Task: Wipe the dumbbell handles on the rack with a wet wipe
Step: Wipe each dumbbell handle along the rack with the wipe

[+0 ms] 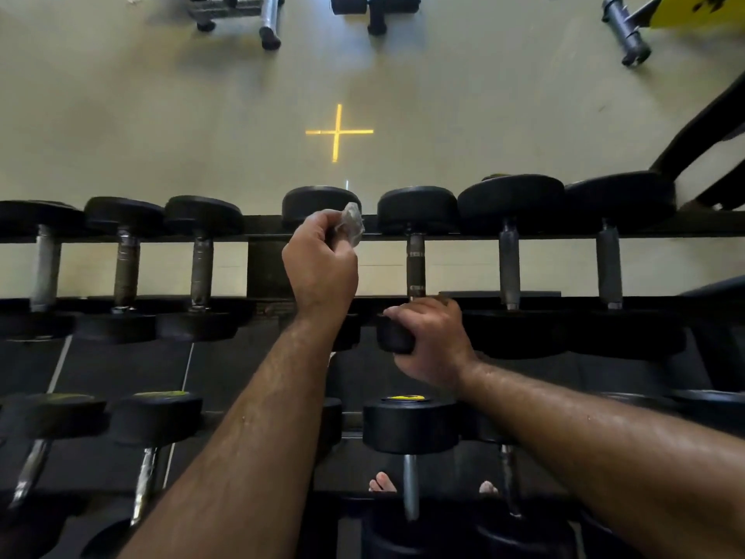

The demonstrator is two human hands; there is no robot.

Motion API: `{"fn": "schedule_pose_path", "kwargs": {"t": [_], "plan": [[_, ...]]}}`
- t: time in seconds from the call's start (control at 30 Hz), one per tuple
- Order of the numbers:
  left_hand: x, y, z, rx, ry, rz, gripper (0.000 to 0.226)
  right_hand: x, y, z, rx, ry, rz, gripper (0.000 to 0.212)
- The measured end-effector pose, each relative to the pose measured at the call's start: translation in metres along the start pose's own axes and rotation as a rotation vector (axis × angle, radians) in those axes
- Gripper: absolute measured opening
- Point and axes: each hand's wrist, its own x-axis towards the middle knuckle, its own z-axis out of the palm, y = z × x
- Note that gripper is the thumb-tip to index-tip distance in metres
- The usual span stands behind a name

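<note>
The left hand (320, 262) is gripping the wet wipe (351, 221) over a handle, while the right hand (429, 340) is clasping the neighbouring dumbbell's head (397, 336), seemingly steadying it.

Floor (161, 127) beyond the hands: pale olive, with a yellow cross mark (338, 132) straight ahead of the left hand and well apart from it. Farther out along the top edge: a grey bench frame (238, 12) left of the hands, a black padded roller attachment (375, 4) ahead of them, and a grey steel sleeve on a yellow-plated machine (629, 30) far to the right. Below and nearer than the right hand, bare toes (382, 483) show through the gap on dark flooring.
</note>
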Motion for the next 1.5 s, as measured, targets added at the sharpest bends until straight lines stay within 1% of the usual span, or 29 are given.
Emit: {"fn": "schedule_pose_path", "kwargs": {"t": [0.03, 0.1, 0.17, 0.2, 0.27, 0.33, 0.37, 0.4, 0.47, 0.53, 0.6, 0.67, 0.7, 0.73, 0.77, 0.8, 0.87, 0.9, 0.97, 1.03, 1.1, 1.17, 1.2, 1.23, 1.3, 1.33, 1.37, 1.43, 1.5], "plan": [[0.0, -0.003, 0.003, -0.002, -0.004, -0.005, 0.019, -0.005, 0.005, 0.003, 0.028, 0.058, -0.031, 0.059], [-0.002, -0.008, 0.01, 0.01, -0.037, -0.002, 0.017, -0.006, 0.009, 0.004, 0.032, 0.083, -0.082, 0.059], [-0.005, -0.014, 0.018, 0.03, -0.102, 0.045, 0.013, -0.001, 0.012, -0.006, 0.013, -0.026, -0.127, 0.066], [-0.006, -0.016, 0.023, 0.035, -0.139, 0.074, 0.009, 0.002, 0.016, -0.016, -0.053, -0.091, -0.144, 0.071], [-0.006, -0.018, 0.035, 0.058, -0.211, 0.076, 0.01, 0.003, 0.03, -0.045, -0.245, -0.1, -0.129, 0.084], [-0.006, -0.019, 0.051, 0.121, -0.288, 0.029, 0.011, 0.0, 0.048, -0.078, -0.371, -0.049, 0.049, 0.103], [-0.006, -0.018, 0.06, 0.146, -0.323, 0.0, 0.012, -0.002, 0.056, -0.092, -0.408, -0.081, 0.178, 0.114], [-0.007, -0.016, 0.069, 0.158, -0.346, -0.029, 0.015, -0.003, 0.063, -0.103, -0.42, -0.157, 0.281, 0.125], [-0.01, -0.01, 0.084, 0.157, -0.363, -0.098, 0.02, -0.004, 0.067, -0.11, -0.311, -0.324, 0.386, 0.14], [-0.017, -0.005, 0.089, 0.174, -0.381, -0.163, 0.024, -0.002, 0.067, -0.108, -0.202, -0.326, 0.422, 0.148], [-0.023, -0.01, 0.082, 0.259, -0.472, -0.192, 0.027, 0.0, 0.066, -0.106, -0.191, -0.301, 0.432, 0.15], [-0.024, -0.012, 0.067, 0.369, -0.718, -0.218, 0.021, 0.0, 0.064, -0.107, -0.194, -0.299, 0.439, 0.152], [-0.021, -0.011, 0.059, 0.39, -0.855, -0.232, 0.016, 0.0, 0.063, -0.108, -0.198, -0.308, 0.445, 0.153], [-0.017, -0.009, 0.054, 0.377, -0.94, -0.243, 0.013, 0.0, 0.062, -0.109, -0.202, -0.317, 0.448, 0.154], [-0.012, -0.004, 0.05, 0.354, -0.951, -0.241, 0.011, 0.0, 0.061, -0.109, -0.203, -0.321, 0.445, 0.155], [-0.006, 0.002, 0.049, 0.339, -0.891, -0.211, 0.009, 0.001, 0.06, -0.11, -0.204, -0.321, 0.439, 0.155], [0.0, 0.004, 0.054, 0.417, -0.731, -0.107, 0.014, 0.002, 0.059, -0.111, -0.216, -0.329, 0.428, 0.153], [-0.001, 0.002, 0.058, 0.506, -0.739, -0.081, 0.017, 0.002, 0.058, -0.112, -0.226, -0.338, 0.425, 0.152], [-0.012, -0.006, 0.061, 0.651, -0.874, -0.153, 0.016, 0.001, 0.058, -0.113, -0.251, -0.356, 0.428, 0.151], [-0.017, -0.013, 0.059, 0.663, -0.995, -0.225, 0.018, 0.002, 0.06, -0.112, -0.262, -0.365, 0.421, 0.151], [-0.008, -0.012, 0.053, 0.552, -1.066, -0.266, 0.022, 0.002, 0.061, -0.111, -0.261, -0.369, 0.411, 0.152], [0.006, 0.001, 0.045, 0.311, -1.121, -0.401, 0.027, 0.002, 0.062, -0.11, -0.262, -0.374, 0.408, 0.153], [0.011, 0.006, 0.044, 0.238, -1.116, -0.436, 0.027, 0.002, 0.062, -0.11, -0.261, -0.372, 0.404, 0.153], [0.015, 0.006, 0.047, 0.274, -1.071, -0.422, 0.024, 0.001, 0.062, -0.111, -0.26, -0.368, 0.401, 0.153], [0.012, 0.008, 0.057, 0.603, -0.97, -0.258, 0.009, 0.001, 0.062, -0.112, -0.253, -0.364, 0.395, 0.153], [0.004, 0.011, 0.061, 0.774, -0.975, -0.182, 0.005, 0.0, 0.062, -0.112, -0.251, -0.366, 0.393, 0.153], [-0.005, 0.014, 0.065, 0.86, -1.004, -0.117, 0.007, 0.0, 0.063, -0.113, -0.252, -0.368, 0.392, 0.153], [-0.014, 0.024, 0.071, 0.813, -1.09, -0.059, 0.007, 0.0, 0.063, -0.113, -0.257, -0.365, 0.389, 0.153], [-0.009, 0.033, 0.075, 0.605, -1.121, -0.132, 0.009, 0.001, 0.063, -0.112, -0.261, -0.362, 0.387, 0.153]]}}
